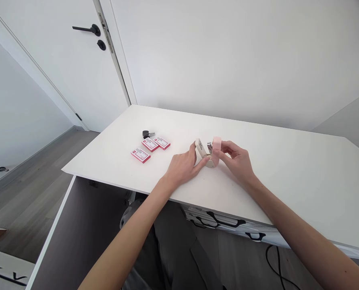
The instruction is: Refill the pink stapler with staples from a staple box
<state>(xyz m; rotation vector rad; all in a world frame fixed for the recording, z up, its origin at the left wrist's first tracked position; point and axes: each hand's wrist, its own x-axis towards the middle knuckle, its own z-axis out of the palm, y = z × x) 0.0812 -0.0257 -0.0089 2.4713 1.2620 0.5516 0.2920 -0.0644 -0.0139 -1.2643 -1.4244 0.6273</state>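
Observation:
A stapler (208,161) with a cream base and a pink top is spread wide apart above the white tabletop (288,173). My left hand (182,167) grips the cream part, fingers behind it and thumb near the hinge. Closed around the pink part is my right hand (238,159), with thumb and fingers pinching it. Metal shows between the two halves. To the left lie a red-and-white staple box (140,154), a second staple box (150,144) and a third staple box (161,142). Behind them sits a small black staple remover (148,134) with metal jaws.
A white wall (227,56) rises behind the table, and a white door with a black handle (90,29) stands at the back left. Drawers with black handles (226,220) are below the front edge. A black cable (279,262) lies on the floor.

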